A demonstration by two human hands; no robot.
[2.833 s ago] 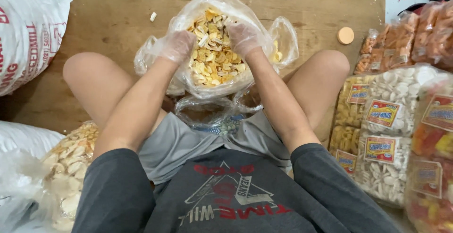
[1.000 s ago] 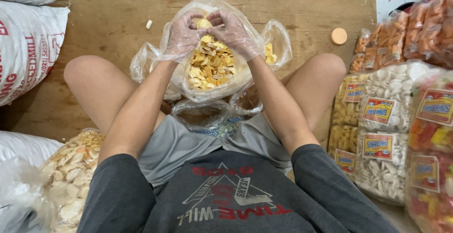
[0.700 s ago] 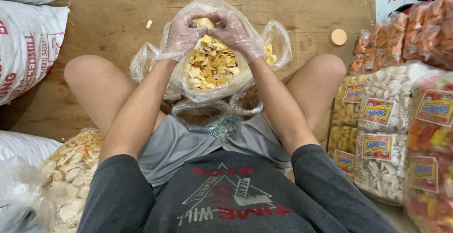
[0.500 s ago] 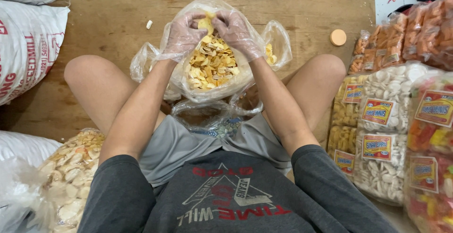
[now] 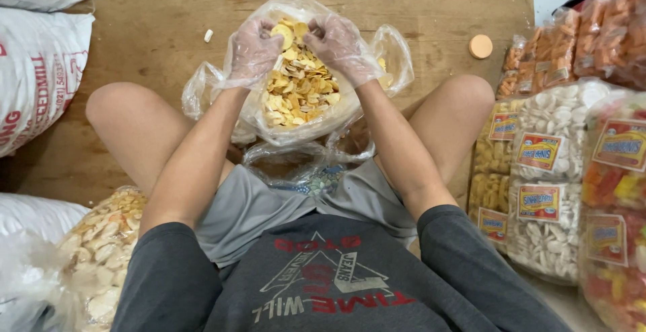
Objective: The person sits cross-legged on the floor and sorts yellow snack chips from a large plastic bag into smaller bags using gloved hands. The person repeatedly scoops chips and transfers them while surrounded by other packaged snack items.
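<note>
Plastic-gloved left hand (image 5: 254,48), right hand (image 5: 340,45), curled over chips (image 5: 296,83)

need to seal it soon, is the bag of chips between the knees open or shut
Open. Both gloved hands, left hand and right hand, hold the bag mouth apart, chips showing.

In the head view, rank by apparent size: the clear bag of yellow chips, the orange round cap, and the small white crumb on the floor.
1. clear bag of yellow chips
2. orange round cap
3. small white crumb
</note>
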